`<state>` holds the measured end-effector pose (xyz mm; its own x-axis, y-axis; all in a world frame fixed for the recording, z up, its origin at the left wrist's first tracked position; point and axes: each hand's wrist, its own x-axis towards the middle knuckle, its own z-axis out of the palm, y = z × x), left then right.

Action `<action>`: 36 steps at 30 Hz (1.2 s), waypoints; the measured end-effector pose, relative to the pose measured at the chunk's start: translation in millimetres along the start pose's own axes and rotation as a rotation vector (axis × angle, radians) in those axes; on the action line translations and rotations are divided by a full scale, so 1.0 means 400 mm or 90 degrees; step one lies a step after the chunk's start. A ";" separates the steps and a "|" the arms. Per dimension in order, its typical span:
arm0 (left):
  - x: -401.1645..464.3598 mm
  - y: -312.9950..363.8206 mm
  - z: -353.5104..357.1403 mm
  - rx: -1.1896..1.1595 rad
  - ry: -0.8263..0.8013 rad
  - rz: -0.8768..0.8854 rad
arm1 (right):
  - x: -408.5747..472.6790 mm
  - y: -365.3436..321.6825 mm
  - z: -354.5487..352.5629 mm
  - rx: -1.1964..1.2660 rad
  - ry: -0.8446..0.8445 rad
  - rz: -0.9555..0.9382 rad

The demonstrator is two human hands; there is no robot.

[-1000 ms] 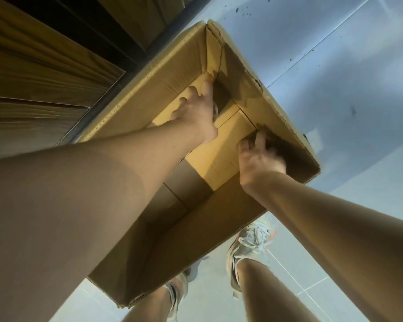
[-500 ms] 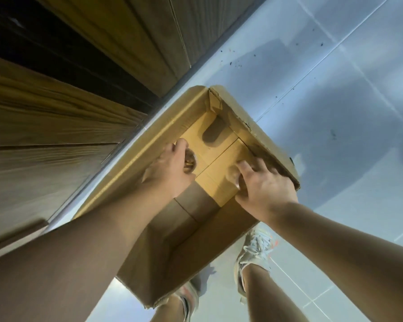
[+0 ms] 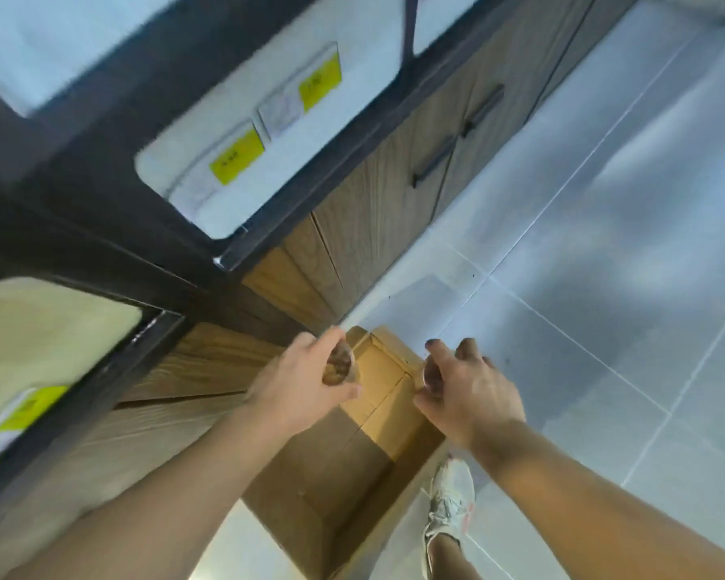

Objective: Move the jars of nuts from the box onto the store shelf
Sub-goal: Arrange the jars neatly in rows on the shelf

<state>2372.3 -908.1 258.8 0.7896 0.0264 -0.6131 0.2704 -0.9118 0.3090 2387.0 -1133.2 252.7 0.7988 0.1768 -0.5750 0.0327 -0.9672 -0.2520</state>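
Jars: two small clear jars, one per hand, both lifted clear above the open brown cardboard box [image 3: 344, 475] on the pale grey tiled floor [image 3: 603, 286].
Left hand [image 3: 298, 380]: fingers wrapped round a small clear jar of light brown nuts [image 3: 339, 368], thumb below, fingertips above; the nuts show through the end facing the camera.
Right hand [image 3: 474, 391]: fingers curled over a second small clear jar with darker contents [image 3: 432, 376]; most of it is hidden by the hand, so what it holds is unclear.
Long axis: both jars seem to lie tilted, ends pointing roughly towards each other; blur makes this uncertain.
Key relation: the dark-framed store shelf with white liner and yellow price tags [image 3: 243, 161] lies far and left of both hands, above wood-grain cabinet doors [image 3: 394, 194].
Nearer hand: the left, which sits just beside the shelving; the right is over the box's right side.
Box contents: the visible box bottom shows bare cardboard flaps; no other jars can be made out, though the arms cover part.
Next move, as a judgement: carry both jars up and left, turning them upright before setting down.
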 end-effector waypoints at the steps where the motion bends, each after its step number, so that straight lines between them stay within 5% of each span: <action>1: -0.037 0.029 -0.054 0.005 0.011 0.021 | -0.038 -0.016 -0.056 0.013 0.027 0.006; 7: -0.277 0.175 -0.327 0.122 0.031 0.102 | -0.293 -0.070 -0.331 0.028 0.118 0.051; 19: -0.810 0.483 -0.758 0.087 0.149 0.398 | -0.887 -0.102 -0.837 0.015 0.256 0.110; 28: -1.074 0.756 -0.814 0.194 0.045 0.535 | -1.289 -0.007 -0.970 0.031 0.235 0.232; 36: -1.297 1.045 -0.670 0.268 -0.004 0.677 | -1.647 0.206 -0.941 0.163 0.274 0.346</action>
<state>2223.2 -1193.0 901.1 0.5044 -0.8421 -0.1910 -0.7404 -0.5356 0.4061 2089.7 -1398.3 903.8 0.8293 -0.4530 -0.3271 -0.5337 -0.8157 -0.2233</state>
